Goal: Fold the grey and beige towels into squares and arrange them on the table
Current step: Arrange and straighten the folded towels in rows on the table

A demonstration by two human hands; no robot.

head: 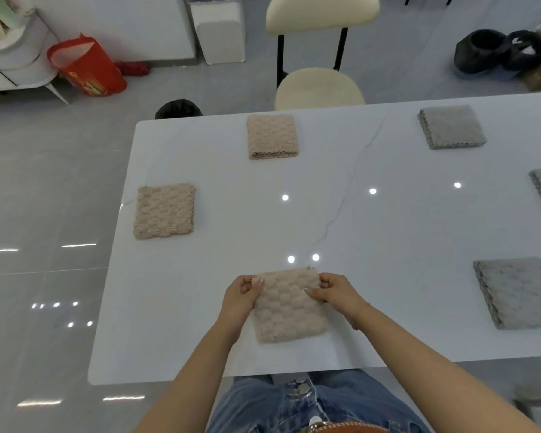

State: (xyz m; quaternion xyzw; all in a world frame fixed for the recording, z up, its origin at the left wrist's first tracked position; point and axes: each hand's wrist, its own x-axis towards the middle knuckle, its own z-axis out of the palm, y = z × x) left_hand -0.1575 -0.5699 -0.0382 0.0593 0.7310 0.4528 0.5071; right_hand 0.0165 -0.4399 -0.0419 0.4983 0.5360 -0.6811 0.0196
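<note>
A cream chair beyond the table, a red bag, perhaps bin bags far right

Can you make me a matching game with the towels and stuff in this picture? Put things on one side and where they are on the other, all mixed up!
Things:
1. beige towel in the hands
2. grey towel with a zigzag edge
3. chair
4. red bag

Places:
A. on the floor, far left, by the white wall
B. at the near edge of the table, left hand and right hand pinching its top corners
C. pushed up to the far side of the table
D. far right corner of the table

Pairs: 1-B, 2-D, 3-C, 4-A
</note>
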